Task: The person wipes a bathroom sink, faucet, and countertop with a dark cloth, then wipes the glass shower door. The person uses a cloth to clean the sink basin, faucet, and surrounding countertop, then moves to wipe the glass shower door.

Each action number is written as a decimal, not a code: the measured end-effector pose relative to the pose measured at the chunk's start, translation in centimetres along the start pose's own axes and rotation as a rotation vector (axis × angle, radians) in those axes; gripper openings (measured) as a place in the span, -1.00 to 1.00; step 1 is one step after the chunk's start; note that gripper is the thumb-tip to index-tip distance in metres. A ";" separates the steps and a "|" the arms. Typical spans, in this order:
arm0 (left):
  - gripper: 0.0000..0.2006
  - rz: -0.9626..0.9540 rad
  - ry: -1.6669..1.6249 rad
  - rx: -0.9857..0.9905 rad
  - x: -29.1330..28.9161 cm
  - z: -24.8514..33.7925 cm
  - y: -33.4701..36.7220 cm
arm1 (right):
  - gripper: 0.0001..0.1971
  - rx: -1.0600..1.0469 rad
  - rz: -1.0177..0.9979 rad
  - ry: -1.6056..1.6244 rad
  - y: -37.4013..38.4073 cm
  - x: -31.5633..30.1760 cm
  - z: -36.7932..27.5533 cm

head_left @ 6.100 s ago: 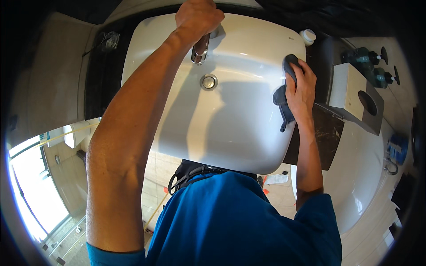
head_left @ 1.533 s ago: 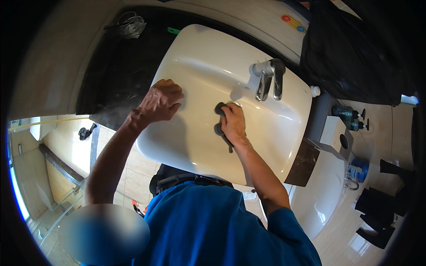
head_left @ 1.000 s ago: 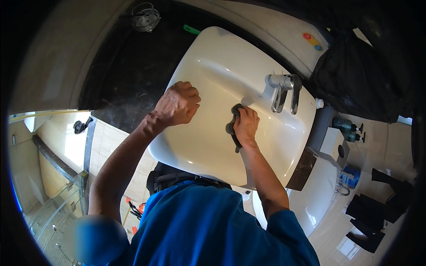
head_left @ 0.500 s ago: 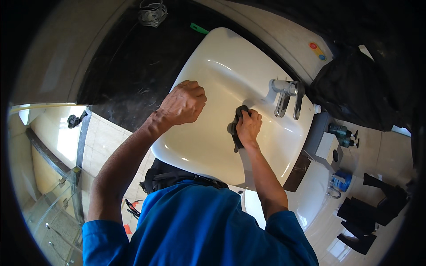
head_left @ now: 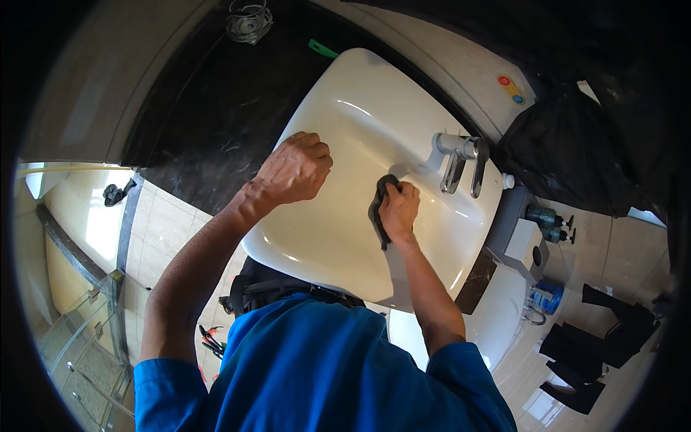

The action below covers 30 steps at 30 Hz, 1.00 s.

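A dark grey cloth (head_left: 376, 210) lies bunched against the inner surface of the white washbasin (head_left: 324, 248). My right hand (head_left: 399, 209) grips it from above, fingers wrapped over its upper part, while the lower end hangs toward me. Over the basin's left side is my left hand (head_left: 296, 167), curled into a fist with nothing showing in it. Whether that fist rests on the basin or hovers just over it, I cannot tell. A chrome faucet (head_left: 464, 160) stands at the basin's right rim, a short way beyond my right hand.
Dark stone countertop (head_left: 216, 122) extends left of the basin, with a wire holder (head_left: 248, 21) and a green-handled tool (head_left: 322, 48). Black fabric (head_left: 568, 144) hangs at right. Pump bottles (head_left: 551, 223), a white box (head_left: 524, 241) and a blue container (head_left: 545, 297) stand beyond the basin.
My right hand has shifted slightly left with the cloth, which now hangs in a longer, flatter strip. The left fist has hardly moved; the view has shifted slightly.
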<state>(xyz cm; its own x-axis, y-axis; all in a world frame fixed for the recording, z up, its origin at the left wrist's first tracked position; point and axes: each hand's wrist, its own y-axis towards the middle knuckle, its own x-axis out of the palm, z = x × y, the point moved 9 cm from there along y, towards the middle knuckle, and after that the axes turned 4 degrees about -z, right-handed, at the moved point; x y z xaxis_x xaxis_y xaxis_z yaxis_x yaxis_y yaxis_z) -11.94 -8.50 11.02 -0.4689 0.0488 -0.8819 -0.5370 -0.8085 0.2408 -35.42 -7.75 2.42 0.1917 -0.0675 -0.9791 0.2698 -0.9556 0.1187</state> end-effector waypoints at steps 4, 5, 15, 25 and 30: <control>-0.93 0.031 0.000 0.025 -0.3 0.1 0.0 | -0.68 0.012 -0.061 0.052 -3.0 0.6 -2.0; -0.93 0.032 0.002 0.019 -0.3 0.1 0.0 | -0.67 0.006 -0.064 0.058 -2.8 0.8 -1.8; -0.95 0.038 -0.004 0.006 -0.1 0.0 0.0 | -0.72 -0.038 -0.030 -0.005 -1.4 0.7 -0.7; -0.97 0.059 0.018 0.021 -0.5 0.3 -0.1 | -0.74 0.156 -0.052 -0.008 -0.1 0.4 2.5; -0.97 0.064 0.022 0.028 -0.3 0.2 0.1 | -0.77 0.141 -0.099 0.008 -3.3 1.0 1.2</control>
<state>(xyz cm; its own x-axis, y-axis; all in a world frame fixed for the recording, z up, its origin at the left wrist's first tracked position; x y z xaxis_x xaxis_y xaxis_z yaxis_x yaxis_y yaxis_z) -12.00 -8.47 11.36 -0.4880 -0.0157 -0.8727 -0.5261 -0.7926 0.3084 -37.29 -4.98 0.80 0.1780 0.0308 -0.9835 0.1529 -0.9882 -0.0033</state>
